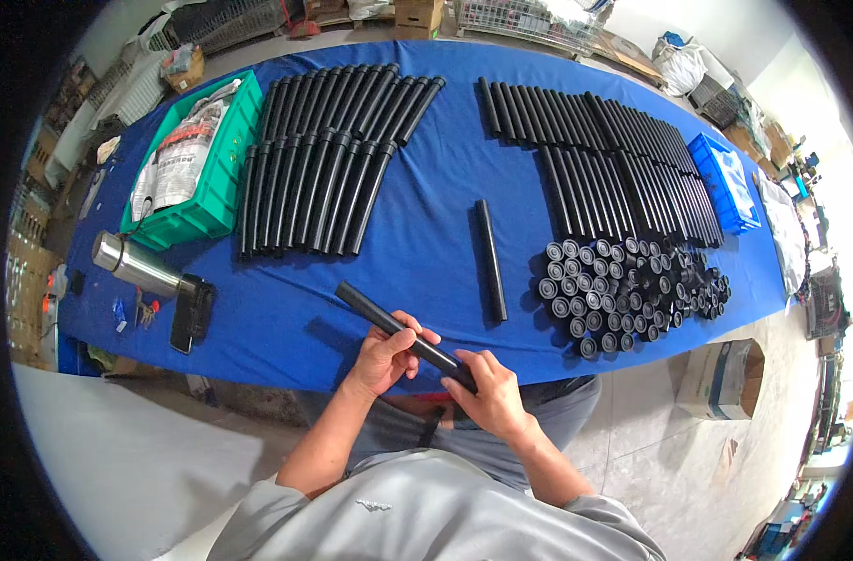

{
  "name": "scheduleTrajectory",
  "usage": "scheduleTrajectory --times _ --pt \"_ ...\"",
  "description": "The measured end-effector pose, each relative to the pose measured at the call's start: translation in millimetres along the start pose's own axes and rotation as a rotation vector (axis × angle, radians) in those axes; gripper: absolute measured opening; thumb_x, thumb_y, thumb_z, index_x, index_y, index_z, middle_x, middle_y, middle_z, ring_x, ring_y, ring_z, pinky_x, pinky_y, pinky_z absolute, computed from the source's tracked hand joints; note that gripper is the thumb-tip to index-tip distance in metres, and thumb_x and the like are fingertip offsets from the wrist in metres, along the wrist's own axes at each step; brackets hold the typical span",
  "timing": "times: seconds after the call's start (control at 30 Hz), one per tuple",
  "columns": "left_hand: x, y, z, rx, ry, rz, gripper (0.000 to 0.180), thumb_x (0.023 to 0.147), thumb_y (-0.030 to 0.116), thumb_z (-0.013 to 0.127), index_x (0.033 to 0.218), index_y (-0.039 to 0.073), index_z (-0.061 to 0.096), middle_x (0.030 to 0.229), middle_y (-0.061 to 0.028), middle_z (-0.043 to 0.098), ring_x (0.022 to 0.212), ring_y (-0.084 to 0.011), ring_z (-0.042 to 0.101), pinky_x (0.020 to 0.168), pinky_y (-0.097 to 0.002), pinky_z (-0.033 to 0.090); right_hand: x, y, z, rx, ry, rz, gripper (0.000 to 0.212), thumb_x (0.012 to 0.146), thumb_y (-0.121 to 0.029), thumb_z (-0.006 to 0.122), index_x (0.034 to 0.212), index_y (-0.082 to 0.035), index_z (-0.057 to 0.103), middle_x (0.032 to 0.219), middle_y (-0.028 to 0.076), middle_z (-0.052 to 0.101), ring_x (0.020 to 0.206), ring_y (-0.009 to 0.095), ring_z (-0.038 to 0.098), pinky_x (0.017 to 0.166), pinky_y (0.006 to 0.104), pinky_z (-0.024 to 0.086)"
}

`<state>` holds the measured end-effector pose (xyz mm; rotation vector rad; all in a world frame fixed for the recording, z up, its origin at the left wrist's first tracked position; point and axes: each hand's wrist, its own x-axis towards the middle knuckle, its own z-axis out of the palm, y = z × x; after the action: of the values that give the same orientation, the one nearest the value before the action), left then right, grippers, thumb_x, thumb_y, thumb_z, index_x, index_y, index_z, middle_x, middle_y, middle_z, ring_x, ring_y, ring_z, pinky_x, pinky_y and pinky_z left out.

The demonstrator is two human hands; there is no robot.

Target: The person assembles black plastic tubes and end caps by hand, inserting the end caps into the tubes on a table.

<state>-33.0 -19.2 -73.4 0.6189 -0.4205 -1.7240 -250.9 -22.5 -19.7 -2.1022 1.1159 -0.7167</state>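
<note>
A black tube (pixel 375 313) is held slantwise above the table's near edge, its far end pointing up and left. My left hand (pixel 389 353) is wrapped round its middle. At the tube's lower right end, my right hand (pixel 488 391) closes over it and hides that end. Just beyond, a single black tube (pixel 491 262) lies on the blue cloth. Many round black caps (pixel 599 290) with ringed faces are heaped to the right. Behind them lie rows of plain black tubes (pixel 576 192). On the left, more black tubes (pixel 319 192) lie in two rows, with wider collars at their far ends.
A green crate (pixel 230 178) holding a white sack stands at the left, with a steel flask (pixel 136 264), a black phone (pixel 193 313) and keys (pixel 148 313) near it. A blue bin (pixel 725 182) sits at the right end. An open cardboard box (pixel 721 379) rests on the floor.
</note>
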Motion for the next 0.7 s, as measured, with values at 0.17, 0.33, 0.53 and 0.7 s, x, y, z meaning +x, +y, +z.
scheduleTrajectory --times 0.17,0.33,0.53,0.7 --pt "-1 1 -4 0.003 -0.054 0.011 0.021 0.090 0.022 0.072 0.104 0.009 0.063 0.103 -0.0221 0.070 0.059 -0.0128 0.065 0.045 -0.0262 0.055 -3 -2 0 0.533 -0.174 0.415 0.031 0.091 -0.019 0.071 0.111 0.003 0.062 0.083 0.006 0.066 0.066 0.016 0.061 0.056 0.0296 0.048" --pt "0 0 1 0.001 -0.009 0.007 0.020 0.091 0.022 0.071 0.103 0.008 0.062 0.103 -0.0225 0.070 0.059 -0.0127 0.065 0.045 -0.0262 0.054 -4 4 2 0.321 -0.060 0.211 0.033 0.094 -0.020 0.067 0.115 0.005 0.060 0.076 0.005 0.064 0.066 0.012 0.064 0.055 0.0299 0.049" --pt "-1 2 -1 -0.015 -0.057 -0.007 0.019 0.092 0.023 0.070 0.103 0.009 0.063 0.103 -0.0211 0.070 0.059 -0.0119 0.064 0.045 -0.0251 0.054 -6 14 -7 0.900 -0.334 0.735 0.042 0.082 -0.021 0.078 0.114 0.002 0.061 0.093 0.019 0.064 0.074 0.035 0.066 0.060 0.0409 0.052" --pt "-2 0 -4 0.002 -0.017 -0.007 0.020 0.092 0.024 0.070 0.103 0.009 0.063 0.102 -0.0211 0.070 0.058 -0.0118 0.063 0.045 -0.0250 0.054 -4 -3 1 -0.028 0.082 -0.055 0.038 0.082 -0.022 0.078 0.109 0.001 0.064 0.087 0.017 0.064 0.072 0.036 0.066 0.064 0.0417 0.053"
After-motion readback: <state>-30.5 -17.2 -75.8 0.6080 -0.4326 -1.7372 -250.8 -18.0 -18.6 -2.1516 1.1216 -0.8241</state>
